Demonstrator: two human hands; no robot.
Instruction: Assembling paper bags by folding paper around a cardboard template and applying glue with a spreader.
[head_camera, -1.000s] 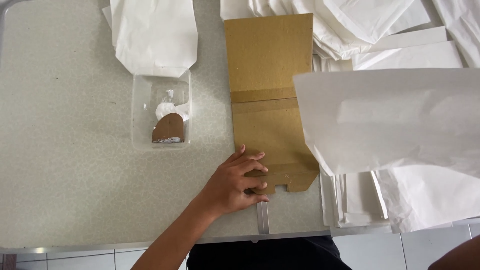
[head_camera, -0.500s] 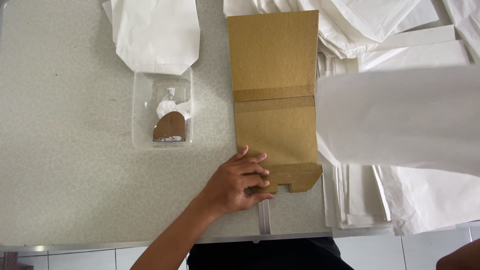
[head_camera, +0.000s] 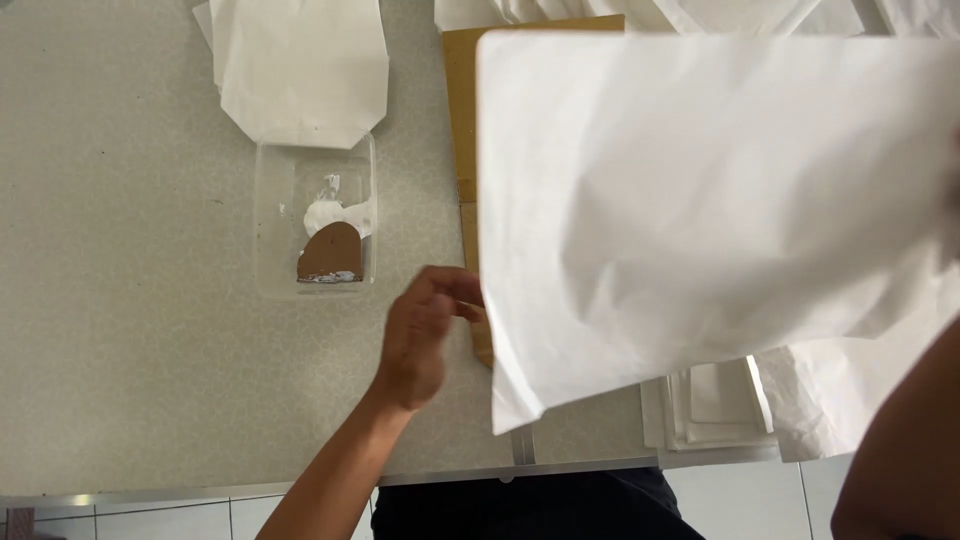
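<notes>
1. A large white paper sheet (head_camera: 700, 210) fills the right and middle of the view, held up above the table (head_camera: 120, 350) and hiding most of what lies under it.
2. The left hand (head_camera: 420, 335) hovers at the sheet's near left edge, its fingers curled loosely together, the fingertips (head_camera: 462, 292) at the paper's edge; whether they pinch it cannot be told.
3. The right forearm (head_camera: 900, 450) enters at the near right corner. The hand itself is hidden behind the sheet, so its grip cannot be told.
4. A brown cardboard piece (head_camera: 462, 120) lies flat under the sheet; only a narrow strip along its left edge and far corner shows.
5. Left of the cardboard sits a clear plastic tray (head_camera: 270, 240), rectangular, holding a white smear and a small brown rounded scraper (head_camera: 332, 252).
6. Just beyond the tray, at the far edge, lies a white folded paper bag (head_camera: 300, 65) whose pointed near end overlaps the tray's far rim.
7. More white paper (head_camera: 720, 405) is stacked at the near right, partly under the lifted sheet, and further white sheets (head_camera: 780, 12) lie along the far right edge.
8. The table is pale and speckled, with a metal edge along its near side.
</notes>
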